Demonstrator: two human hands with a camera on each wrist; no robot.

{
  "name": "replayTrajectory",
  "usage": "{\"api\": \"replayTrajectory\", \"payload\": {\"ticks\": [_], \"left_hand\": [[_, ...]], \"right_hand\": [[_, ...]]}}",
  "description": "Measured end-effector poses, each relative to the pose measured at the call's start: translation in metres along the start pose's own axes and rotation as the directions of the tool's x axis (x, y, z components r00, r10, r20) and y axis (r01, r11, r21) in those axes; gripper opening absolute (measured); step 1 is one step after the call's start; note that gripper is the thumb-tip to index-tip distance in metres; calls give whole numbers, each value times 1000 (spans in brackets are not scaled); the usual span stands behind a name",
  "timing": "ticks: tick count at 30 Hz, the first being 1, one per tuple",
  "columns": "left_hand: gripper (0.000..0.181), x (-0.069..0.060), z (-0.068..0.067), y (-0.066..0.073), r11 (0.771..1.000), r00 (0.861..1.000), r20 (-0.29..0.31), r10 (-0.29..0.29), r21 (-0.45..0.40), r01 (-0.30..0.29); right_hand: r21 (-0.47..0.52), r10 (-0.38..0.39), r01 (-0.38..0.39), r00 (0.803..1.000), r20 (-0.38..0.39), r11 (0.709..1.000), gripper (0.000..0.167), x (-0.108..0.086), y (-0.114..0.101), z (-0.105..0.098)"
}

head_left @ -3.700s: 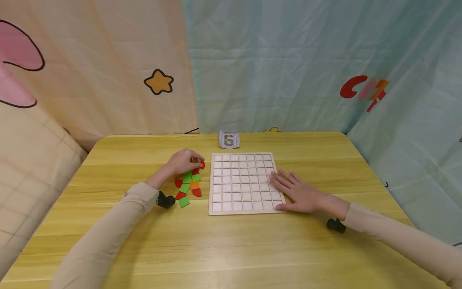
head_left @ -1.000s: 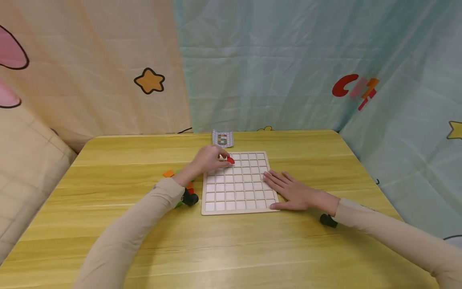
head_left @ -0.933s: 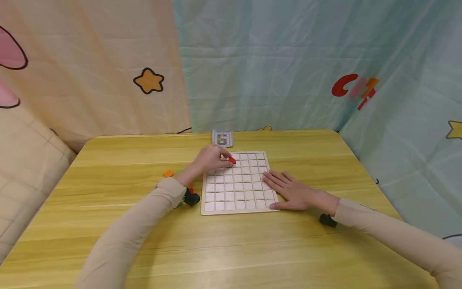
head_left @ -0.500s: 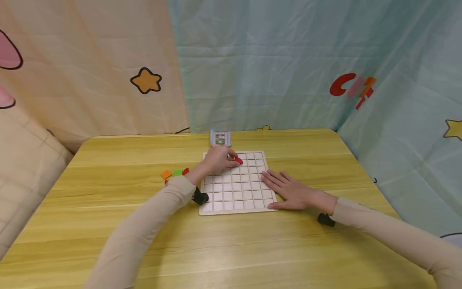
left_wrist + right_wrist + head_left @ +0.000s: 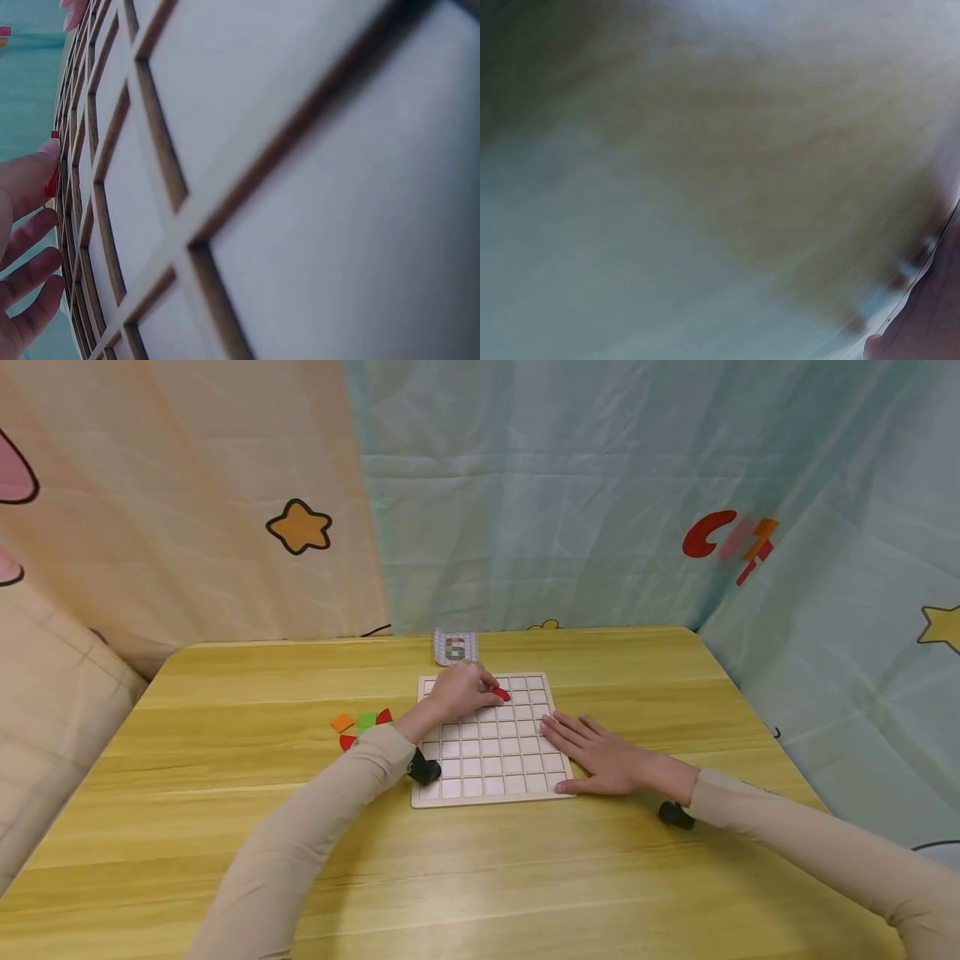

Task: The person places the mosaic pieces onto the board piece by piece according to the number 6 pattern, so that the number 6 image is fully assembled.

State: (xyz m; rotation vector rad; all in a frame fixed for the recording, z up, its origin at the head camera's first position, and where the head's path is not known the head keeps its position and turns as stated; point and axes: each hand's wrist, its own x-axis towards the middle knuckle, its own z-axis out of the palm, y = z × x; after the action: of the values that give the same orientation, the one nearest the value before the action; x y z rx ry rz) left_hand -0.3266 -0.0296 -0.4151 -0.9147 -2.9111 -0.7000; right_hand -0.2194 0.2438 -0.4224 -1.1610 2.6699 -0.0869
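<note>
A pale wooden grid board [image 5: 491, 802] lies on the table, its square cells bare where they show. Over its upper part, my left hand [image 5: 459, 689] pinches a red rounded tile [image 5: 502, 694] between thumb and fingers. In the left wrist view the red tile [image 5: 52, 184] shows under the thumb, close to the grid. My right hand [image 5: 603, 756] lies flat with fingers spread, its fingertips on the board's right edge. The right wrist view is blurred and shows only part of that hand [image 5: 922, 315].
Left of the board lie an orange tile [image 5: 342, 722], a green tile [image 5: 367, 720] and a red tile [image 5: 384, 717]; my left sleeve hides others. Behind the board stands a creased paper card [image 5: 455, 647] with a coloured grid pattern. Curtains [image 5: 585, 510] hang beyond the table [image 5: 480, 877].
My left hand picked up the red tile from the pile, carried it right over the board, and has shifted slightly further right in the last second. My right hand stays on the board's edge.
</note>
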Motion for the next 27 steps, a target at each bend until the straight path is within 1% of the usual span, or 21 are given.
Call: {"api": "replayTrajectory", "payload": {"ticks": [9, 13, 16, 20, 27], "left_hand": [[29, 0, 0, 2, 1000, 1000, 5, 14, 1, -14], [28, 0, 0, 3, 1000, 1000, 5, 29, 4, -29], [27, -1, 0, 3, 999, 999, 1, 44, 23, -44], [29, -2, 0, 3, 998, 999, -2, 51, 38, -51], [26, -3, 1, 3, 998, 998, -2, 56, 30, -55]], "right_hand": [[-4, 0, 0, 1000, 3, 1000, 88, 0, 0, -1], [-3, 0, 0, 1000, 4, 1000, 88, 0, 0, -1], [1, -1, 1, 1000, 3, 1000, 88, 0, 0, -1], [-3, 1, -1, 1000, 4, 1000, 88, 0, 1, 0], [-6, 6, -6, 1000, 6, 1000, 88, 0, 2, 1]]}}
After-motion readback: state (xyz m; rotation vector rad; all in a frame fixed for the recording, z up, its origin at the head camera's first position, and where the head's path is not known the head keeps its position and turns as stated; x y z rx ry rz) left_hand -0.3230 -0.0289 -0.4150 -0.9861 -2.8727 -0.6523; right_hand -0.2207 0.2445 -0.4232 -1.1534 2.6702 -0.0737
